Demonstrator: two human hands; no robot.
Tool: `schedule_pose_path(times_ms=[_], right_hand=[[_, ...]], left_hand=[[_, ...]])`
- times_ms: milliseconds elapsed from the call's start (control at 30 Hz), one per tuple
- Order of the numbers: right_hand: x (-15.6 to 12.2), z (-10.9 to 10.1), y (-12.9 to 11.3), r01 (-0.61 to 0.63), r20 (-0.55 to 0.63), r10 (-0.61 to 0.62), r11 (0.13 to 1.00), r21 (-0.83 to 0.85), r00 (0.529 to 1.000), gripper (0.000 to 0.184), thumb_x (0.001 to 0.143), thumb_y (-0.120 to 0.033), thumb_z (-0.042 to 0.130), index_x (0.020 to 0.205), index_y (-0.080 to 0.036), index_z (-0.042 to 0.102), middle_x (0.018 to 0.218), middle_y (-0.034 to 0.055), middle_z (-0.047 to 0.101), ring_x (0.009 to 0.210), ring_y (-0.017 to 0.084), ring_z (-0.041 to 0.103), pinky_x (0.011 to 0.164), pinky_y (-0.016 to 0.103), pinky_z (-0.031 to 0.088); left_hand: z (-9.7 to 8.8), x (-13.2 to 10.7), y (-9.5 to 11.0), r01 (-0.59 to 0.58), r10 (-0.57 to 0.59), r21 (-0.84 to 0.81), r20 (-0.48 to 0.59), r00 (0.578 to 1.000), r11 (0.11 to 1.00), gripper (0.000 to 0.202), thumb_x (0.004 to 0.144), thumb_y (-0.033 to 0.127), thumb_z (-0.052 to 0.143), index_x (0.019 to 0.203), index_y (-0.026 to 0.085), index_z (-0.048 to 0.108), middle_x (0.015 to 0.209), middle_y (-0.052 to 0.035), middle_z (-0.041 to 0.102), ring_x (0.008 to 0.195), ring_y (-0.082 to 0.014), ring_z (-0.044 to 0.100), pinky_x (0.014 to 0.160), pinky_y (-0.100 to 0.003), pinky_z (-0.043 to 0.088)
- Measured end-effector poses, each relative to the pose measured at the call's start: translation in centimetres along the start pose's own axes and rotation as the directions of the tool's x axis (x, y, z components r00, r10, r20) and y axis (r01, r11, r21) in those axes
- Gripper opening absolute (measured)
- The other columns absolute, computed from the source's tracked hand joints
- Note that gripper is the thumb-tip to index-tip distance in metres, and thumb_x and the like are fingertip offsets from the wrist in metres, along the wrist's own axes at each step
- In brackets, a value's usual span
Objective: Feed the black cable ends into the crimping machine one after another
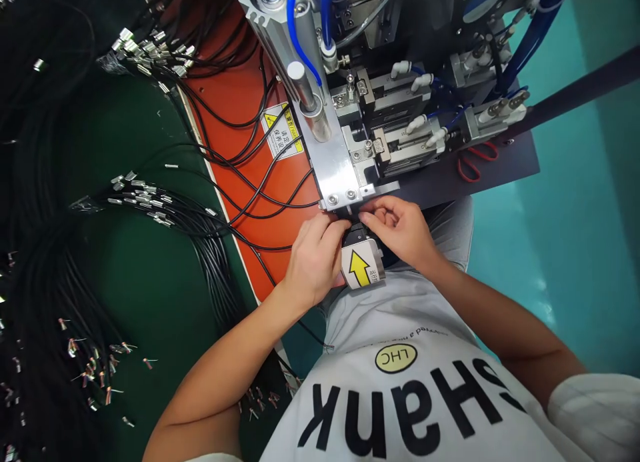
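My left hand (316, 254) is at the front of a pneumatic press machine (340, 162), its thumb and forefinger closed near the machine's lower edge. From the other side my right hand (403, 230) reaches in, fingers curled and thumb against forefinger. Whatever lies between the fingertips is too small and too hidden to name. Just below the fingertips sits a white machine cover with a yellow arrow (359, 267). Black cables (270, 245) run over the orange worktop toward my left hand; their ends there are hidden.
Bundles of black cables with metal-shelled ends (145, 199) lie at left on a dark green surface. Cables with bare coloured wires (95, 365) lie lower left. A warning label (283, 132) is on the orange worktop (235, 195). Red-handled scissors (475, 161) lie right of the machine.
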State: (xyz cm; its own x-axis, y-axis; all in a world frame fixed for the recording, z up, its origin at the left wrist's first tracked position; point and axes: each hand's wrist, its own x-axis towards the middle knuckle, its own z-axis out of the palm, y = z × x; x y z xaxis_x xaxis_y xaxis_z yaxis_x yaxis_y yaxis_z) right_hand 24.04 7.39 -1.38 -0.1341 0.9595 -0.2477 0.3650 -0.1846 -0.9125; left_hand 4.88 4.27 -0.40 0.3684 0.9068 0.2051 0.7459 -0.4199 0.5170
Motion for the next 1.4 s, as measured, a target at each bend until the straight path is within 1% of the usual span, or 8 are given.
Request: schedule_pose_path(times_ms=[133, 300, 433, 567, 700, 1000, 1233, 1400], right_hand=[[-0.1, 0.6, -0.2, 0.102, -0.104, -0.11, 0.992, -0.076, 0.989, 0.01, 0.088, -0.029, 0.064, 0.084, -0.021, 0.067, 0.064, -0.0029, 0.051, 0.054, 0.012, 0.041, 0.057, 0.027, 0.038], [-0.5, 0.2, -0.3, 0.18, -0.105, -0.207, 0.959, -0.219, 0.973, 0.01, 0.09, -0.026, 0.06, 0.085, -0.021, 0.066, 0.075, 0.0013, 0.06, 0.062, 0.014, 0.049, 0.063, 0.029, 0.041], [0.3, 0.0, 0.6, -0.022, -0.011, 0.022, 1.0, -0.021, 1.0, 0.014, 0.089, -0.032, 0.062, 0.082, -0.02, 0.064, 0.067, -0.0005, 0.059, 0.059, 0.014, 0.05, 0.057, 0.027, 0.041], [1.1, -0.3, 1.2, -0.25, 0.204, 0.198, 0.928, 0.274, 0.959, 0.022, 0.086, -0.039, 0.067, 0.08, -0.018, 0.065, 0.071, -0.0001, 0.063, 0.057, 0.011, 0.051, 0.052, 0.024, 0.039], [0.8, -0.3, 1.2, -0.241, 0.196, 0.183, 0.91, 0.337, 0.963, 0.027, 0.087, -0.044, 0.066, 0.08, -0.018, 0.064, 0.069, -0.0023, 0.06, 0.05, 0.008, 0.045, 0.047, 0.023, 0.035], [1.6, -0.2, 1.7, -0.263, 0.254, 0.176, 0.892, 0.368, 0.951, 0.02, 0.085, -0.034, 0.068, 0.076, -0.017, 0.062, 0.061, -0.0049, 0.054, 0.047, 0.007, 0.045, 0.05, 0.024, 0.036], [0.9, -0.6, 1.5, -0.297, 0.312, 0.175, 0.865, 0.405, 0.934, 0.03, 0.085, -0.044, 0.071, 0.079, -0.016, 0.063, 0.064, -0.0035, 0.057, 0.053, 0.008, 0.051, 0.059, 0.025, 0.041], [0.9, -0.7, 2.2, -0.374, 0.353, 0.208, 0.772, 0.513, 0.912, 0.031, 0.077, -0.043, 0.078, 0.077, -0.015, 0.063, 0.065, -0.0047, 0.056, 0.05, 0.006, 0.047, 0.054, 0.023, 0.036]], left_hand=[[0.1, 0.0, -0.2, -0.034, 0.034, 0.061, -0.003, 0.999, 0.998, 0.023, 0.095, 0.014, 0.045, 0.11, 0.016, 0.062, 0.097, -0.0111, 0.064, 0.087, -0.0218, 0.057, 0.075, -0.033, 0.045], [0.1, -0.1, -0.5, -0.044, 0.044, 0.042, 0.01, 0.999, 0.998, 0.028, 0.095, 0.013, 0.042, 0.113, 0.017, 0.063, 0.099, -0.011, 0.065, 0.088, -0.0216, 0.057, 0.075, -0.033, 0.045], [0.1, -0.2, -0.6, -0.065, 0.064, 0.048, 0.024, 0.998, 0.997, 0.03, 0.096, 0.014, 0.041, 0.115, 0.017, 0.063, 0.102, -0.0124, 0.065, 0.092, -0.0225, 0.059, 0.076, -0.034, 0.046], [0.1, -0.1, -0.6, -0.069, 0.068, 0.057, 0.019, 0.997, 0.996, 0.031, 0.096, 0.014, 0.04, 0.116, 0.016, 0.063, 0.102, -0.0131, 0.065, 0.093, -0.0228, 0.059, 0.077, -0.035, 0.047], [0.1, -0.2, -0.8, -0.08, 0.079, 0.033, 0.027, 0.997, 0.996, 0.03, 0.096, 0.014, 0.041, 0.116, 0.015, 0.063, 0.102, -0.0136, 0.065, 0.095, -0.0234, 0.059, 0.078, -0.035, 0.048], [0.2, 0.0, -0.8, -0.093, 0.093, 0.031, 0.001, 0.996, 0.995, 0.029, 0.095, 0.011, 0.043, 0.114, 0.014, 0.064, 0.1, -0.0134, 0.065, 0.092, -0.022, 0.058, 0.078, -0.033, 0.046], [0.0, -0.7, 0.4, -0.062, 0.07, 0.269, -0.021, 0.997, 0.961, 0.03, 0.095, 0.018, 0.049, 0.119, 0.019, 0.065, 0.094, -0.0116, 0.063, 0.085, -0.023, 0.053, 0.071, -0.036, 0.04], [0.0, -0.7, 0.7, -0.018, 0.019, 0.105, -0.009, 1.0, 0.994, 0.033, 0.096, 0.012, 0.041, 0.121, 0.017, 0.063, 0.098, -0.0107, 0.06, 0.093, -0.0211, 0.056, 0.078, -0.033, 0.049]])
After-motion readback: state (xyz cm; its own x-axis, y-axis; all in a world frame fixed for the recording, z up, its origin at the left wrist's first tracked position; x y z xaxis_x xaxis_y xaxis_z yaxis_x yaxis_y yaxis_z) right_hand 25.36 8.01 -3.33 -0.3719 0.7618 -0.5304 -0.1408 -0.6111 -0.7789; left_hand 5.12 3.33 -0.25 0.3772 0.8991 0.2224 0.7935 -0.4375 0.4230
